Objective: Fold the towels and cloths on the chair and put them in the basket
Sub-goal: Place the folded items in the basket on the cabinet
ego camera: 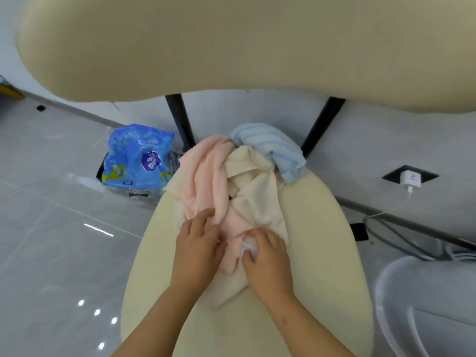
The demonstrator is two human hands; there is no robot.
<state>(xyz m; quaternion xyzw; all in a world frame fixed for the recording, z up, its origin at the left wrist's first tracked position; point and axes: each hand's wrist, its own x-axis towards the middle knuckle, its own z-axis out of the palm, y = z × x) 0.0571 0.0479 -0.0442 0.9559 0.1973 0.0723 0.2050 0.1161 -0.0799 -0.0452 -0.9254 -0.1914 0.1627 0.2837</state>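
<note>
The left hand (pixel 198 243) bunches the soft folds of a crumpled pink towel (pixel 206 171) on the padded cream chair seat (pixel 322 240). The right hand (pixel 268 258) pinches its labelled edge. Just beyond them lie a rumpled cream towel (pixel 255 191) and a ribbed blue-striped towel (pixel 273 148).

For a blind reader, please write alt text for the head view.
The left hand and right hand grip a pink towel heaped with a cream towel and a blue striped towel on a cream chair seat.
</note>
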